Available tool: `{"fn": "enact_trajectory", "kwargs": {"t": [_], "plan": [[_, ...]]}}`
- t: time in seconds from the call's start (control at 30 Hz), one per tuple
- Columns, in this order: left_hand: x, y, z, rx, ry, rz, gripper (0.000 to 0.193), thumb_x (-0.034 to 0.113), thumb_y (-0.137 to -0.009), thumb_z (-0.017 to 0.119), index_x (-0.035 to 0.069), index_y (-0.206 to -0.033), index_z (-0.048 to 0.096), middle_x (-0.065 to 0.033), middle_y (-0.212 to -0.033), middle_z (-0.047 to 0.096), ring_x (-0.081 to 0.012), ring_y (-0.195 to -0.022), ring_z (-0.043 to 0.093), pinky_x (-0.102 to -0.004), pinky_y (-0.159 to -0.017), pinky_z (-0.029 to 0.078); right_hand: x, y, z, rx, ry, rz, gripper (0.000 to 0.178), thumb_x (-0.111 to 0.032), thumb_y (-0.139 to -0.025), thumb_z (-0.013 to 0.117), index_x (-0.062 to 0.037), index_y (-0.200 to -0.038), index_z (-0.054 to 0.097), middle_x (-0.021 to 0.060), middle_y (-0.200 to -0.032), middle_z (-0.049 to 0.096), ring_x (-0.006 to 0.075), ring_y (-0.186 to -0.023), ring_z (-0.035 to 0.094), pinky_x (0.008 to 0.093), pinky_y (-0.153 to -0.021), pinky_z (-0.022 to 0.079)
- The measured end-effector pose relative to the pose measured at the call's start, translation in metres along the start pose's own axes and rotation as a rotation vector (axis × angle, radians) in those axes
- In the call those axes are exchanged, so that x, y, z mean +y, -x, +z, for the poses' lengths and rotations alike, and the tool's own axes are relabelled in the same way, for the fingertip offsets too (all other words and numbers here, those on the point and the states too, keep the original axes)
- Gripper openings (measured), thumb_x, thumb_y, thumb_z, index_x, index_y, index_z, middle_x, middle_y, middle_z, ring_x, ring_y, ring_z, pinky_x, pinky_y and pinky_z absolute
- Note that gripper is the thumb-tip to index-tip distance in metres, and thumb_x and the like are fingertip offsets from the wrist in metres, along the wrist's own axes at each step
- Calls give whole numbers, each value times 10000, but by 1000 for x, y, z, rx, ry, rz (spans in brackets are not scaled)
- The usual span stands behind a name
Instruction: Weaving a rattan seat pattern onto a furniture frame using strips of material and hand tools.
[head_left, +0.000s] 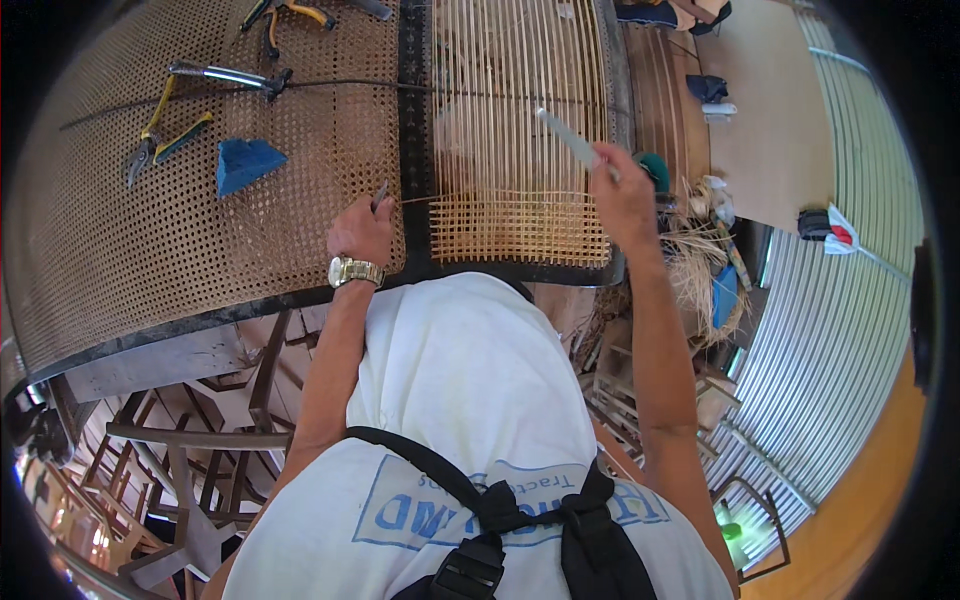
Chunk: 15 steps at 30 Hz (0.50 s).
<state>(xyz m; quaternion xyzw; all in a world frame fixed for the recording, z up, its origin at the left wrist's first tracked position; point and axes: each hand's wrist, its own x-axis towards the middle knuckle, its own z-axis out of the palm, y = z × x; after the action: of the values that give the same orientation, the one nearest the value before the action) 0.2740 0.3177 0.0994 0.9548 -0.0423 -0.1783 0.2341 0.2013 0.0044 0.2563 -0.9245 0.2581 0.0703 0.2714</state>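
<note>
My right hand (626, 200) is closed round one end of a flat, pale grey strip-shaped tool (570, 138), which points up and left over the long cane strands (510, 90). Below that tool, the near part of the strands is woven into a cane lattice (520, 228). My left hand (362, 232), with a watch on its wrist, rests at the dark frame bar (415, 130). Its fingers pinch a small grey metal tool (380, 194), whose kind I cannot make out. From beside those fingers a thin cane strand (418, 200) runs right towards the lattice.
A finished cane-mesh panel (300, 225) on the left bears a blue block (247, 166), yellow-handled cutters (160, 145), a hammer (232, 76) and pliers (285, 15). A long dark rod (345, 82) crosses both panels. Loose cane fibres (700, 265) hang at the right; wooden chair frames (200, 440) stand lower left.
</note>
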Motion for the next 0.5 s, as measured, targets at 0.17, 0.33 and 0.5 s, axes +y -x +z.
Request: {"fn": "enact_trajectory", "kwargs": {"t": [0.17,0.33,0.5], "plan": [[0,-1,0,-18,-12,-4,372,447,-929,645,78,-929,695,-198,-871,720,-428,-823,688,-537,-709,531,11,3,12,-285,-77,39,265,-199,-975,578,-44,-1165,681,167,-874,705,241,-757,689,388,-713,532],[-1,-2,-1,0,2,-11,361,444,-927,649,86,-929,697,-197,-866,720,-425,-819,689,-537,-708,532,2,7,15,-371,24,73,275,-162,-1013,541,-28,-1224,655,28,-768,621,87,-677,576,281,-603,479],[3,-4,-2,28,-7,3,359,440,-923,658,84,-917,704,-191,-847,719,-422,-803,690,-531,-706,534,-2,4,18,-2,-82,16,288,-184,-1014,542,-39,-1243,638,56,-789,639,107,-684,584,286,-612,482]]}}
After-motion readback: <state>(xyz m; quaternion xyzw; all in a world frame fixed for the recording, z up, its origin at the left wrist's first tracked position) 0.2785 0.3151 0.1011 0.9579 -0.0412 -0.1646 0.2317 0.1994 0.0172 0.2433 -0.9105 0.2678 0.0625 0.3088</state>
